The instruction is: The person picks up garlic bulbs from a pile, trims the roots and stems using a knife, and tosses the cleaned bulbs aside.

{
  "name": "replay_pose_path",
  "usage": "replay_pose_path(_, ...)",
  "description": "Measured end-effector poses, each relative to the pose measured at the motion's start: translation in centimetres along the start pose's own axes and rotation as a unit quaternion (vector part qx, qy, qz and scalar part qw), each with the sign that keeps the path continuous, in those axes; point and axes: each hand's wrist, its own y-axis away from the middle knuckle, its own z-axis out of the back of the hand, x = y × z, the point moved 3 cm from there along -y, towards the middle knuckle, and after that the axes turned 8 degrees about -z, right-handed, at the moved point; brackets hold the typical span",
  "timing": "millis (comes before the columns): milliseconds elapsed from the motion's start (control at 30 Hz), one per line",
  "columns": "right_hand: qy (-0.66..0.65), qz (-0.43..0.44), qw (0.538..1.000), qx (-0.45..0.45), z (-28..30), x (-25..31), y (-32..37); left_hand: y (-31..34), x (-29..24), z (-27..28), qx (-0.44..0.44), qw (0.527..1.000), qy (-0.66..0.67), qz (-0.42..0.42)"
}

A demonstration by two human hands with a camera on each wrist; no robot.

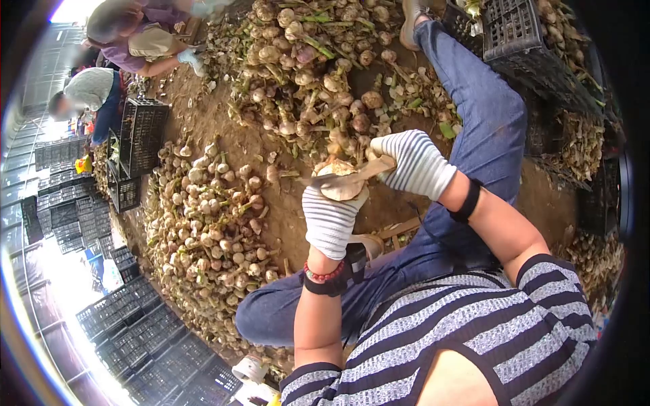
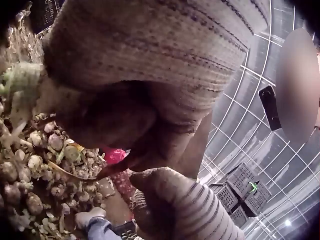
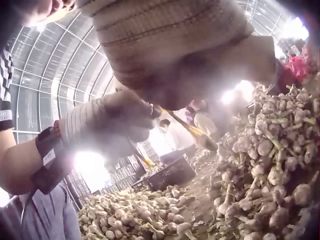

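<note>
My left hand (image 1: 332,220), in a striped white glove, holds a garlic bulb (image 1: 335,168) up in front of my lap. With my right hand (image 1: 416,162), gloved the same way, I grip a knife by its wooden handle (image 1: 379,166). The knife's dark blade (image 1: 330,181) lies across the bulb, close over the left hand's fingers. In the left wrist view the left glove (image 2: 155,45) fills the top and hides most of the bulb. The right glove (image 3: 175,50) looms large in the right wrist view, its grip in shadow.
A pile of garlic with stems (image 1: 305,74) lies ahead, and trimmed bulbs (image 1: 203,223) are heaped at my left. Black crates (image 1: 514,30) stand at the right, with more crates (image 1: 145,132) at the left. Two people (image 1: 128,34) work at the far left.
</note>
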Motion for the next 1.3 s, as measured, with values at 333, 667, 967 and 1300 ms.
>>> replay_pose_path(333,-0.082,-0.223,0.971,-0.008,-0.8,-4.8,-0.2,-0.6,5.0,-3.6,-0.293,0.634,0.680,0.224)
replay_pose_path(667,-0.169,-0.278,0.945,-0.005,-1.8,-4.9,1.1,0.9,5.5,-5.4,-0.284,0.606,0.691,0.273)
replay_pose_path(967,-0.213,-0.287,0.934,-0.008,-1.8,-6.6,1.7,2.6,8.1,-1.4,-0.276,0.683,0.632,0.243)
replay_pose_path(1300,-0.054,0.036,0.998,-0.012,0.3,2.9,1.2,3.0,2.4,2.1,-0.074,0.769,0.592,0.230)
